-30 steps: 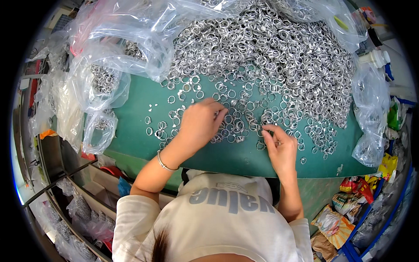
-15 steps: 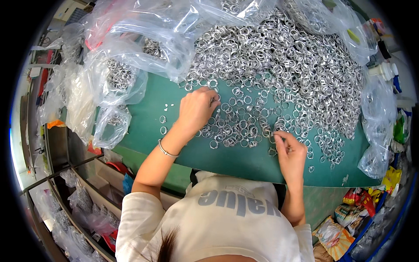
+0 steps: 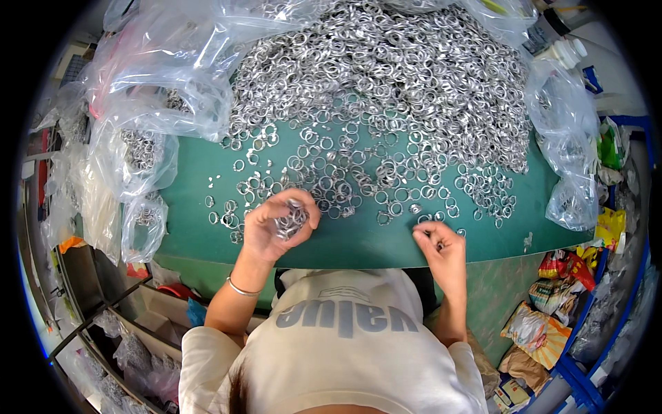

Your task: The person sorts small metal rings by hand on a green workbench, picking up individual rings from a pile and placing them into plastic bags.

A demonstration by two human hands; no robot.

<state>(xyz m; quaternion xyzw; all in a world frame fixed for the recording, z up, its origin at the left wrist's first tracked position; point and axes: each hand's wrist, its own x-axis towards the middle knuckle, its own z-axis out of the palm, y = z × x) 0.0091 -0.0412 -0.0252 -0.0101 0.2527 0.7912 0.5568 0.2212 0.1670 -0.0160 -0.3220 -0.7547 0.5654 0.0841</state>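
Note:
A cluster of silver metal rings (image 3: 292, 219) sits in my left hand (image 3: 265, 231), which is turned palm up with its fingers curled round them. That hand is just above the near part of the green tabletop. My right hand (image 3: 445, 250) is near the table's front edge, thumb and forefinger pinched together. A bit of shiny metal, seemingly a ring (image 3: 439, 246), shows within its fingers, mostly hidden. Loose rings (image 3: 334, 186) lie scattered between and beyond both hands. Behind them rises a large heap of the same rings (image 3: 393, 76).
Clear plastic bags (image 3: 148, 165), some with rings inside, line the left side of the green table (image 3: 372, 252). More bags (image 3: 569, 152) hang at its right edge. A white bottle (image 3: 567, 52) stands at the back right. Shelving with bags is low left; colourful packages (image 3: 538, 331) lie low right.
My left hand has come back from the scattered rings toward me and turned palm up, showing rings in it. The right hand stays near the front edge. The whole view has shifted.

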